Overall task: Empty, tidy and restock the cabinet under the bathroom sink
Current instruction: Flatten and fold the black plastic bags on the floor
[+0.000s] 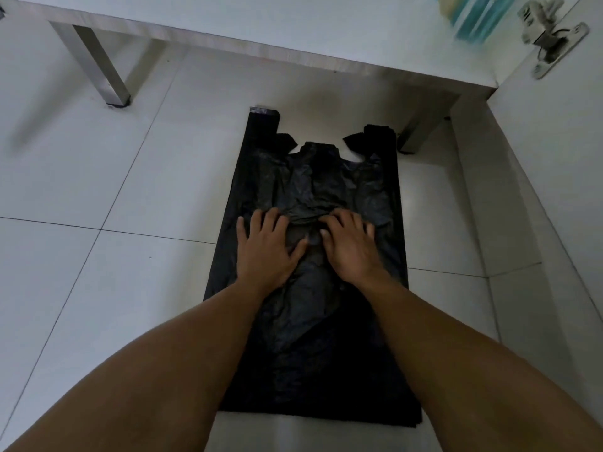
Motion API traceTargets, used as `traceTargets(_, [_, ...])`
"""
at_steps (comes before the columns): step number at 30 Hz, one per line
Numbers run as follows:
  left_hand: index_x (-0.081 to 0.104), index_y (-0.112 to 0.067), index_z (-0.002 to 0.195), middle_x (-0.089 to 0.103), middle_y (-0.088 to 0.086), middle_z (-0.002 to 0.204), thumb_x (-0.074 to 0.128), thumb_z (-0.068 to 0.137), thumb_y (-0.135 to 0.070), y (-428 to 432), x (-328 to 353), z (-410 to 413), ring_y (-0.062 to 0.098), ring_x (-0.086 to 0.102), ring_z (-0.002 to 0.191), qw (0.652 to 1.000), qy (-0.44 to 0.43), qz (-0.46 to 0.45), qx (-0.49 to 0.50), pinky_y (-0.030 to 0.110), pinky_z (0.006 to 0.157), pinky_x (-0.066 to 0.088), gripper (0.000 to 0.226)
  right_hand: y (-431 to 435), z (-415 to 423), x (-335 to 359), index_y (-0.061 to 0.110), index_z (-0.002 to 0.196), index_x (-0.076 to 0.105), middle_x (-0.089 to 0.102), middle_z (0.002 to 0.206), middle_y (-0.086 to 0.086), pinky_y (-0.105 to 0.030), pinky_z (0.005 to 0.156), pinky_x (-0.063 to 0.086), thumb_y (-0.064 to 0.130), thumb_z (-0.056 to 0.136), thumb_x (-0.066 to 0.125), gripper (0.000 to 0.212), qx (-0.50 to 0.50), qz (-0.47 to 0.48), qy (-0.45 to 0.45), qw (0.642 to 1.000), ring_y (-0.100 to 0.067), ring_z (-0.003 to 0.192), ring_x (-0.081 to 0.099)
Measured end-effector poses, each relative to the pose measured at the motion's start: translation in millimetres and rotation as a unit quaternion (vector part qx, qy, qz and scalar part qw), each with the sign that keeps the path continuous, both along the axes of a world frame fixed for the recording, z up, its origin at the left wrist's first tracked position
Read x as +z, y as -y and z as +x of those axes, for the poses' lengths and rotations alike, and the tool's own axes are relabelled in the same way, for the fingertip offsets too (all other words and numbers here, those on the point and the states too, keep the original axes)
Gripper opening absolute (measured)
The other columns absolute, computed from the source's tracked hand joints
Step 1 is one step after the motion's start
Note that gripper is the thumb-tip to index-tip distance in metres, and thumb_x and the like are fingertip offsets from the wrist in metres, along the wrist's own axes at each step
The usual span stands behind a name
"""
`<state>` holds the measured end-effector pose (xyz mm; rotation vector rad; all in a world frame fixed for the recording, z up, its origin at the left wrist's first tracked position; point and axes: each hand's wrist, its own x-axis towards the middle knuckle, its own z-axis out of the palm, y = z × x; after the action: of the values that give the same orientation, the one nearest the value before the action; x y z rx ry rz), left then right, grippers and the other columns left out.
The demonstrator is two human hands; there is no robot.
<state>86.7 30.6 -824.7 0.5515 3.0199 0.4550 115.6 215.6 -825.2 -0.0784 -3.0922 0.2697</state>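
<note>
Head view: a black plastic bag (313, 337) lies flat on the floor (98, 177) before the raised cabinet (293, 31). The left hand (266, 252) and right hand (350, 249) press it with open grip, fingers spread, probably smoothing creases for folding before storage.

Thin black plastic on smooth pale tile.
The black thin-plastic carrier bag (326, 177) is crinkled all over, mostly matt, with a faint sheen on its creases. Under and around the bag, the pale grey square floor tiles (98, 288) look smooth and satin-glossy, with thin dark grout lines. Beyond the bag, the white flat cabinet base panel (261, 24) looks smooth and matt, its front edge faintly streaked. The square brushed-metal cabinet legs (98, 66) show a dull grain. Far right of the bag, the silver metal door hinge (551, 37) is shiny.
</note>
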Motion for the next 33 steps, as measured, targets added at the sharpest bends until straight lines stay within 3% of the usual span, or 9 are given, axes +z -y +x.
traceTargets(4, [0.043, -0.026, 0.138, 0.036, -0.002, 0.151, 0.029, 0.091, -0.077, -1.4, -5.5, -0.4, 0.029, 0.021, 0.147, 1.0, 0.002, -0.013, -0.001, 0.061, 0.12, 0.008, 0.071, -70.4, -47.0, -3.6, 0.021, 0.134, 0.052, 0.049, 0.137, -0.004, -0.048, 0.101, 0.031, 0.04, 0.103, 0.035, 0.04, -0.066, 0.001, -0.022, 0.998, -0.027, 0.126, 0.04])
traceTargets(10, [0.025, -0.03, 0.157, 0.023, -0.001, 0.163, 0.025, 0.085, -0.086, -4.4, -1.2, -6.1, 0.029, 0.004, 0.154, 0.998, 0.041, -0.056, -0.008, 0.065, 0.119, 0.001, 0.091, -120.6, -107.2, 4.2, 0.02, 0.14, 0.049, 0.046, 0.142, -0.008, -0.052, 0.099, 0.031, 0.041, 0.102, 0.037, 0.044, -0.277, -0.048, -0.035, 0.959, -0.033, 0.128, 0.038])
traceTargets(15, [0.033, -0.027, 0.154, 0.029, 0.001, 0.161, 0.035, 0.083, -0.084, -7.6, 3.9, -10.0, 0.031, 0.01, 0.153, 0.996, 0.066, -0.059, -0.005, 0.067, 0.117, 0.006, 0.091, -120.1, -118.2, 11.5, 0.022, 0.134, 0.054, 0.052, 0.129, -0.009, -0.046, 0.091, 0.033, 0.046, 0.101, 0.038, 0.043, -0.208, -0.013, -0.03, 0.978, -0.03, 0.117, 0.042])
traceTargets(18, [0.035, -0.026, 0.154, 0.03, 0.002, 0.161, 0.036, 0.083, -0.083, -8.3, 4.1, -11.0, 0.031, 0.01, 0.153, 0.996, 0.071, -0.057, -0.003, 0.067, 0.117, 0.007, 0.091, -125.8, -121.1, 5.3, 0.024, 0.136, 0.051, 0.049, 0.135, -0.006, -0.045, 0.091, 0.03, 0.05, 0.101, 0.035, 0.046, -0.135, 0.028, 0.023, 0.99, -0.028, 0.119, 0.04])
traceTargets(24, [0.037, -0.027, 0.153, 0.033, 0.002, 0.159, 0.041, 0.08, -0.083, -11.3, 6.4, -17.0, 0.032, 0.015, 0.152, 0.996, 0.075, -0.055, 0.002, 0.068, 0.117, 0.007, 0.092, -150.4, -150.2, 7.2, 0.029, 0.154, 0.026, 0.025, 0.161, 0.0, -0.052, 0.108, 0.021, 0.061, 0.1, 0.023, 0.063, -0.157, -0.028, 0.057, 0.985, -0.028, 0.141, 0.024])
traceTargets(28, [0.039, -0.026, 0.152, 0.035, 0.002, 0.157, 0.046, 0.076, -0.084, -11.9, 9.0, -19.1, 0.033, 0.018, 0.151, 0.994, 0.089, -0.068, 0.008, 0.067, 0.117, 0.007, 0.095, -152.6, -140.7, -0.9, 0.03, 0.154, 0.025, 0.03, 0.158, 0.002, -0.049, 0.107, 0.022, 0.064, 0.096, 0.025, 0.067, -0.151, -0.061, -0.004, 0.987, -0.026, 0.142, 0.025])
traceTargets(33, [0.046, -0.026, 0.148, 0.042, 0.004, 0.153, 0.055, 0.072, -0.08, -11.1, 13.5, -19.2, 0.034, 0.024, 0.149, 0.994, 0.095, -0.044, 0.015, 0.068, 0.116, 0.011, 0.094, -147.1, -143.6, 1.1, 0.029, 0.152, 0.027, 0.033, 0.156, -0.005, -0.047, 0.1, 0.027, 0.07, 0.092, 0.023, 0.073, -0.156, -0.042, 0.01, 0.987, -0.029, 0.132, 0.031])
